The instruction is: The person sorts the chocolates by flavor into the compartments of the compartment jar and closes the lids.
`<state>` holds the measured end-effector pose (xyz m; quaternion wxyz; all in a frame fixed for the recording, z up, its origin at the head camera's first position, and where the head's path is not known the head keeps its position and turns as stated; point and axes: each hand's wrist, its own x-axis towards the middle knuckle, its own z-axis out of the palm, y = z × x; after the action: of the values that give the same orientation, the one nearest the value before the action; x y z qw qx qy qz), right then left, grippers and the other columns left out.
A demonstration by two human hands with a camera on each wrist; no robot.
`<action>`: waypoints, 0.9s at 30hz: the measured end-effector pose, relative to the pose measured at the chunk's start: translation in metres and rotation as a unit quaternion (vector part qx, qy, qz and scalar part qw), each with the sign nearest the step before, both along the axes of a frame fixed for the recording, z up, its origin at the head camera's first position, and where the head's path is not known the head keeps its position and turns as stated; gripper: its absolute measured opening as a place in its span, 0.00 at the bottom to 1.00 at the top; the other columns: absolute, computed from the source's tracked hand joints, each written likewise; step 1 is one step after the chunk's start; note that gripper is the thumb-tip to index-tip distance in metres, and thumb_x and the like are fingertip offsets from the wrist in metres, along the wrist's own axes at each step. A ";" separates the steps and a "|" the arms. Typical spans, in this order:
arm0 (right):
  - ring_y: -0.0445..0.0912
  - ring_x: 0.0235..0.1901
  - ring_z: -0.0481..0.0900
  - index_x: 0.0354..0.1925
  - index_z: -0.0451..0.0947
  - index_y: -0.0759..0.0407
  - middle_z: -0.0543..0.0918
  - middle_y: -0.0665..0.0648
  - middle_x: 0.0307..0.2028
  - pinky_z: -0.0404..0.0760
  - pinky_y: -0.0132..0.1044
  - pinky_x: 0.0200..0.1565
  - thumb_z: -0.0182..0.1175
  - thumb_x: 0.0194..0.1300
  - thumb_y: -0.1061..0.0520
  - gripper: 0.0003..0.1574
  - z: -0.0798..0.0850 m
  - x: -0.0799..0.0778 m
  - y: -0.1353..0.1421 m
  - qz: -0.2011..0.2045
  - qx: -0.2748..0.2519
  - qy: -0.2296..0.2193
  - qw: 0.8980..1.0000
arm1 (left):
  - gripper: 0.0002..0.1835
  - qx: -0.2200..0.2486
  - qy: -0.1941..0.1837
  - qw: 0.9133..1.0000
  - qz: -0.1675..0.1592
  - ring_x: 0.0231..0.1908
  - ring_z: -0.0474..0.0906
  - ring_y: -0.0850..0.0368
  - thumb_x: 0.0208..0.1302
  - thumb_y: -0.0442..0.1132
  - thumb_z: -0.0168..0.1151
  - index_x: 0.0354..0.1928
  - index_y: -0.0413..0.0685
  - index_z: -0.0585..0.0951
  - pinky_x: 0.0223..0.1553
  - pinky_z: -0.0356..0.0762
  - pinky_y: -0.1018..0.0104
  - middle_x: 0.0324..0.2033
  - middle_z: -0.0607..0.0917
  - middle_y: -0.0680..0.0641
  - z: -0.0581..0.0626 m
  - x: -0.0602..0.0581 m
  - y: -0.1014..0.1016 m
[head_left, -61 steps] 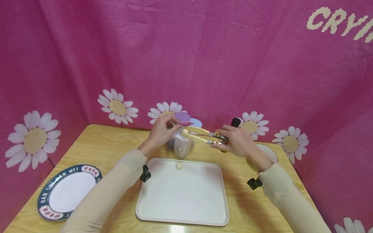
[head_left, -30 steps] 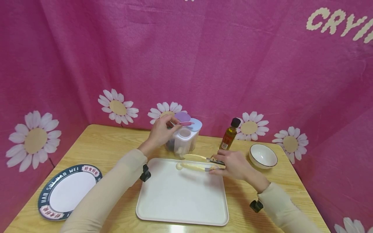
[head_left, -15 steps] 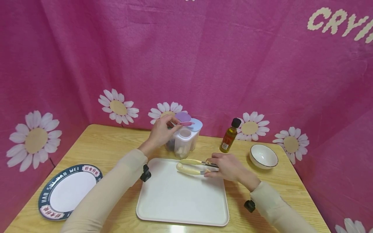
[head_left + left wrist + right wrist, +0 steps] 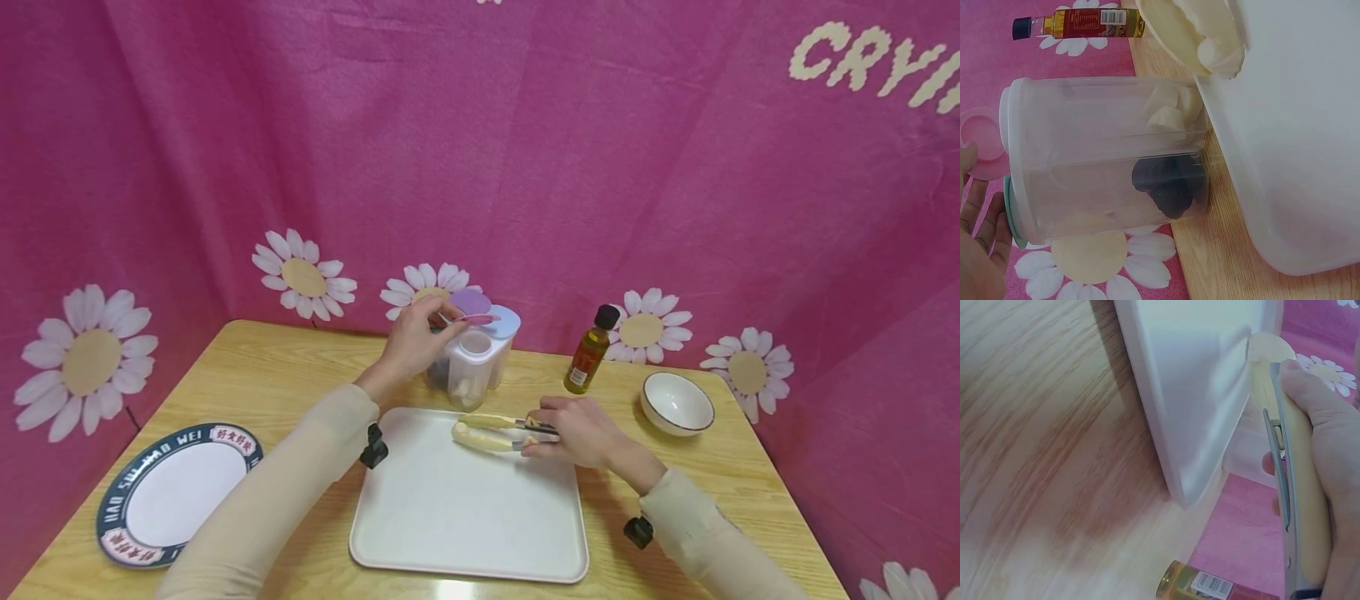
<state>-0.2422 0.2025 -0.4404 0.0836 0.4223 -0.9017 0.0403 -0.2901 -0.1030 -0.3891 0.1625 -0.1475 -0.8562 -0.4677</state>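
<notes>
My left hand (image 4: pixel 416 337) pinches the raised pink lid (image 4: pixel 982 142) of a clear divided canister (image 4: pixel 471 371), whose front compartment is uncovered. Pale cream chunks (image 4: pixel 1172 112) lie in that compartment, and dark pieces (image 4: pixel 1166 184) fill the bottom of the one beside it. With my right hand (image 4: pixel 581 429) I grip tongs (image 4: pixel 1307 481) that have pale yellow tips. Those tips reach low over the far part of the white tray (image 4: pixel 468 517), in front of the canister. A pale cream lump (image 4: pixel 1219 56) shows right at the tips in the left wrist view.
A bottle of yellow oil (image 4: pixel 587 358) with a black cap stands behind the tray on the right. Farther right is a white bowl (image 4: pixel 677 403). At the left lies a plate (image 4: pixel 180 496) with a dark blue patterned rim. Pink cloth (image 4: pixel 480 167) hangs behind the table.
My right hand has lowered the tongs, with a pale lump in them, from the canister's mouth to the tray beside the lump lying there. The left hand keeps its place at the lid.
</notes>
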 end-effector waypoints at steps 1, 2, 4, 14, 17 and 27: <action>0.31 0.24 0.66 0.44 0.88 0.46 0.79 0.43 0.31 0.61 0.24 0.25 0.73 0.59 0.30 0.27 0.000 0.001 0.001 0.001 -0.004 0.003 1.000 | 0.09 -0.001 0.001 1.000 -0.001 0.41 0.85 0.49 0.68 0.41 0.74 0.45 0.45 0.87 0.43 0.79 0.64 0.43 0.88 0.45 0.000 0.000 0.000; 0.31 0.24 0.65 0.44 0.88 0.46 0.78 0.43 0.31 0.61 0.24 0.25 0.74 0.59 0.30 0.26 0.001 0.002 0.002 0.001 -0.010 0.006 1.000 | 0.09 -0.001 0.001 1.000 -0.001 0.41 0.85 0.49 0.68 0.41 0.74 0.45 0.45 0.87 0.43 0.79 0.64 0.43 0.88 0.45 0.000 0.000 0.000; 0.31 0.24 0.65 0.44 0.88 0.46 0.77 0.43 0.30 0.62 0.24 0.25 0.75 0.58 0.31 0.25 0.003 0.005 0.004 0.003 -0.021 0.011 1.000 | 0.09 -0.002 0.000 1.000 0.000 0.41 0.85 0.49 0.68 0.41 0.74 0.45 0.45 0.87 0.43 0.79 0.64 0.43 0.88 0.45 0.000 0.000 0.000; 0.34 0.25 0.72 0.46 0.89 0.51 0.85 0.47 0.35 0.71 0.26 0.27 0.76 0.57 0.32 0.30 0.034 0.015 0.016 -0.008 -0.055 0.052 0.997 | 0.10 0.001 -0.008 1.000 0.002 0.42 0.83 0.50 0.68 0.42 0.73 0.46 0.46 0.87 0.43 0.79 0.64 0.42 0.88 0.45 0.001 0.002 0.000; 0.34 0.24 0.71 0.46 0.89 0.51 0.84 0.48 0.35 0.67 0.25 0.25 0.68 0.61 0.23 0.35 0.048 0.014 0.020 -0.005 -0.062 0.066 0.996 | 0.09 0.003 -0.005 1.000 0.001 0.41 0.84 0.49 0.68 0.41 0.74 0.45 0.46 0.87 0.42 0.79 0.65 0.42 0.88 0.45 0.001 0.001 0.000; 0.34 0.22 0.67 0.43 0.90 0.53 0.83 0.49 0.30 0.63 0.25 0.22 0.44 0.66 0.14 0.51 0.079 -0.003 0.025 0.013 -0.109 0.127 0.986 | 0.09 0.003 -0.007 1.000 -0.003 0.42 0.83 0.50 0.68 0.41 0.73 0.45 0.46 0.86 0.42 0.79 0.66 0.43 0.87 0.46 0.000 0.001 0.000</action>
<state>-0.2454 0.2279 -0.3613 0.2421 0.4238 -0.8685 0.0859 -0.2888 -0.1026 -0.3889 0.1556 -0.1463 -0.8553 -0.4722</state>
